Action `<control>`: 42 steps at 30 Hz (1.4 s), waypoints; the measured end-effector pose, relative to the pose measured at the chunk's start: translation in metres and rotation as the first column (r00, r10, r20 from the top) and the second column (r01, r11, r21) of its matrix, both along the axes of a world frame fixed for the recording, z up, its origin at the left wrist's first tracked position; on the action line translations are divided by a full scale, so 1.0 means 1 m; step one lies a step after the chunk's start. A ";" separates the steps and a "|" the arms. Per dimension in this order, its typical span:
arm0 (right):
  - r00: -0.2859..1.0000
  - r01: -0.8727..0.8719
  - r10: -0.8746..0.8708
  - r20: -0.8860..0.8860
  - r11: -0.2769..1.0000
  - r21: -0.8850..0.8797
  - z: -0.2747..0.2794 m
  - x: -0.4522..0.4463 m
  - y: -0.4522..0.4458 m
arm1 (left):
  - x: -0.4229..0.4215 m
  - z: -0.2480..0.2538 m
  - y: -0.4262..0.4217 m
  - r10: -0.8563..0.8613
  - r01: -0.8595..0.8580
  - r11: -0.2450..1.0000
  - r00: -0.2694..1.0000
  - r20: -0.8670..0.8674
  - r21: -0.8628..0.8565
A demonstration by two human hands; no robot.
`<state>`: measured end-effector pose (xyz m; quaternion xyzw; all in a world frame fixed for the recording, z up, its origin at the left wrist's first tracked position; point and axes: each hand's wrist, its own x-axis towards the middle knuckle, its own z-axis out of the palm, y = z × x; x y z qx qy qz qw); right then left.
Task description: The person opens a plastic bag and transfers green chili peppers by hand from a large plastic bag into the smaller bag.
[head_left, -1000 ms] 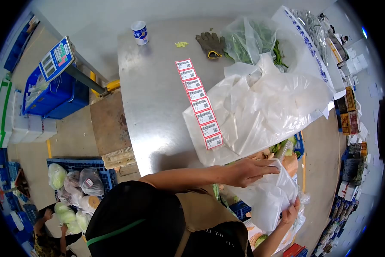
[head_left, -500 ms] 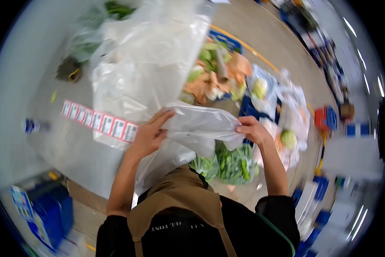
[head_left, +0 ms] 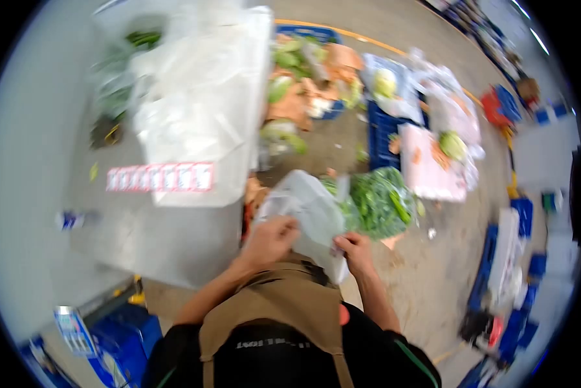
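White see-through plastic bag (head_left: 313, 205) points long and forward between the left hand (head_left: 274, 241) and right hand (head_left: 355, 249), beside the grey metal bench (head_left: 167, 236), each grip closed, pinching its near part.

Can't read anything tbh, the red-edged label strip (head_left: 160, 177) partly on white plastic (head_left: 200, 97) at left and lettering (head_left: 272, 344) on the near black top (head_left: 271, 367) are blurred.

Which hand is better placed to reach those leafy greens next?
Probably the right hand: it is nearer the leafy greens, while the left hand is farther off, across the plastic bag.
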<state>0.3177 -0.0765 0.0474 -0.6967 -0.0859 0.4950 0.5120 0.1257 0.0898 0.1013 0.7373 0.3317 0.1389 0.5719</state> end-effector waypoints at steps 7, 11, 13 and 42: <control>0.982 -0.119 0.098 0.159 0.985 0.123 0.035 -0.062 0.006 | 0.009 -0.019 -0.042 -0.091 0.140 0.831 0.989 0.117 -0.538; 0.984 -0.159 0.148 0.095 0.979 0.125 0.045 -0.072 0.002 | 0.004 -0.043 -0.048 -0.049 0.122 0.915 0.980 0.194 -0.383; 0.978 -0.206 0.199 0.060 0.967 0.147 0.042 -0.068 0.000 | -0.002 -0.030 -0.049 -0.029 0.102 0.873 0.987 0.157 -0.477; 0.748 -0.652 0.653 0.122 0.756 -0.048 -0.222 0.117 -0.274 | 0.200 -0.072 -0.148 0.642 -0.414 0.573 0.763 0.074 -0.707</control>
